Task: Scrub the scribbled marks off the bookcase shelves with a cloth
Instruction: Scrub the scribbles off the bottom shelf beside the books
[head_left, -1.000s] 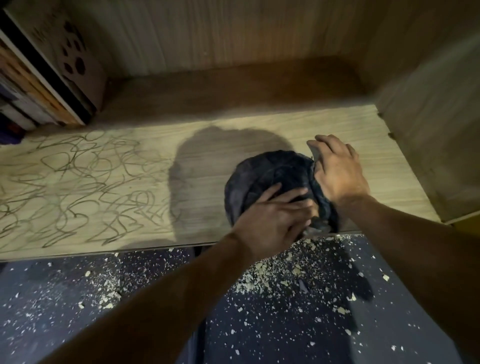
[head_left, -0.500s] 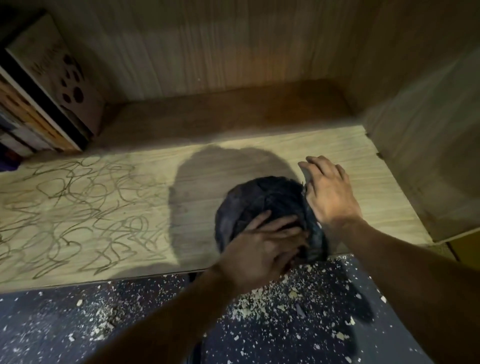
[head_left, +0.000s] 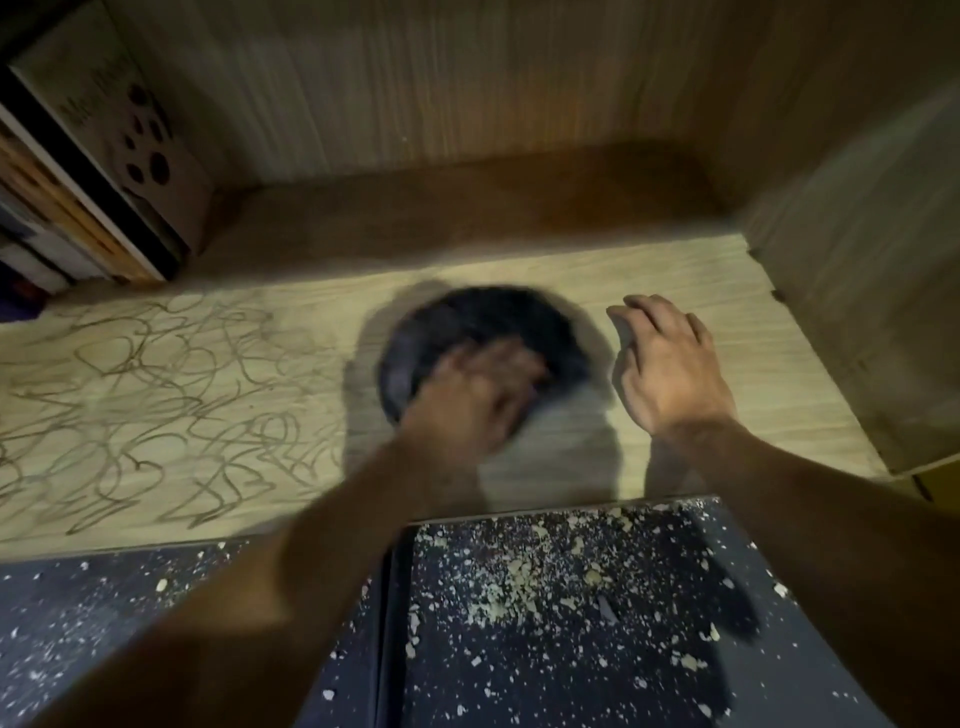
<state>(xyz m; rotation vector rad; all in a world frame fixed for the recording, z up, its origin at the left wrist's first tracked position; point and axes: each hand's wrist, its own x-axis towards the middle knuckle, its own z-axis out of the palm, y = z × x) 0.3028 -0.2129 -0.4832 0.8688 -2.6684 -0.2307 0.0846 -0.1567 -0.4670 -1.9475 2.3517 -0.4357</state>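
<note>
The left hand (head_left: 470, 400) lies on top of a dark cloth (head_left: 483, 332) in the middle of the wooden shelf (head_left: 727, 291), its fingers (head_left: 511, 358) laid over the cloth's near side; the hand is motion-blurred, so whether those fingers press flat or curl into the fabric cannot be told. The right hand (head_left: 670, 364) rests palm down on the bare shelf just right of the cloth, apart from it, with its fingers (head_left: 644, 312) relaxed, slightly spread and holding nothing. Looping scribbled marks (head_left: 156, 389) cover the left part of the shelf, beginning a little left of the cloth. Books (head_left: 78, 171) lean at the shelf's far left corner. Below the shelf's front edge, a dark floor (head_left: 571, 649) is scattered with pale crumbs (head_left: 514, 592).
</note>
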